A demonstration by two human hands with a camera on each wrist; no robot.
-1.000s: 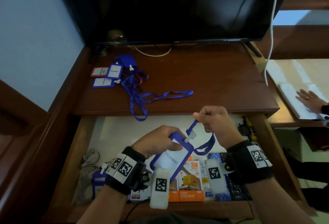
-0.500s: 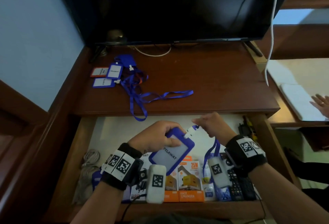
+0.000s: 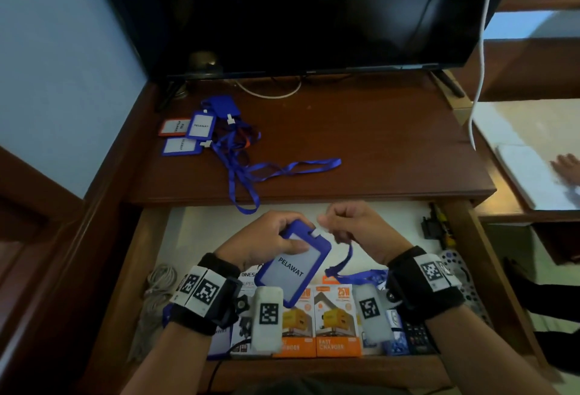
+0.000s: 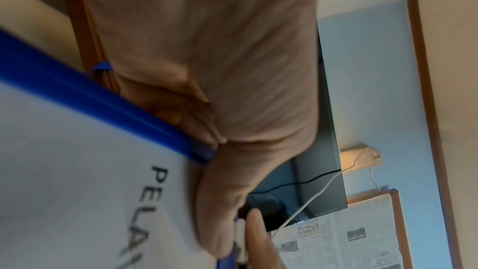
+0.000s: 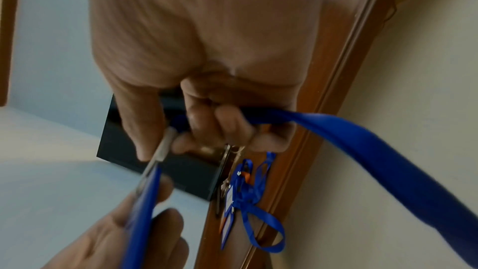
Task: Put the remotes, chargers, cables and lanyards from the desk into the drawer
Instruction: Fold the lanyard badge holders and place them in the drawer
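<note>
Wall: pale blue [image 3: 62, 58], at nine o'clock, framed by dark wood trim [image 3: 40, 174].
Desk: reddish-brown wood [image 3: 376, 143], centre of head view.
Television: dark screen [image 3: 298, 8] at twelve o'clock, standing on desk.
Side shelf: wooden [image 3: 533, 74], at three o'clock, pale surface [image 3: 514, 131] below.
Light: dim, cool daylight.
Newspaper: sheets [image 4: 344, 238] on wall, left wrist view.

Blue badge holder [image 3: 293, 269] with white card, black lettering. Blue strap [image 5: 362, 140]. Blue lanyards [image 3: 251, 171] on reddish-brown desk [image 3: 376, 143]; one holder [image 3: 174, 127] orange-red rimmed. Orange-and-white charger boxes [image 3: 335, 321], yellow plugs pictured. Grey cable coil [image 3: 157, 288]. Black wristbands [image 3: 201, 297] with black-and-white square codes. Black screen [image 3: 298, 11]. Pale blue wall [image 3: 62, 65]. White drawer [image 3: 204, 231] floor.
</note>
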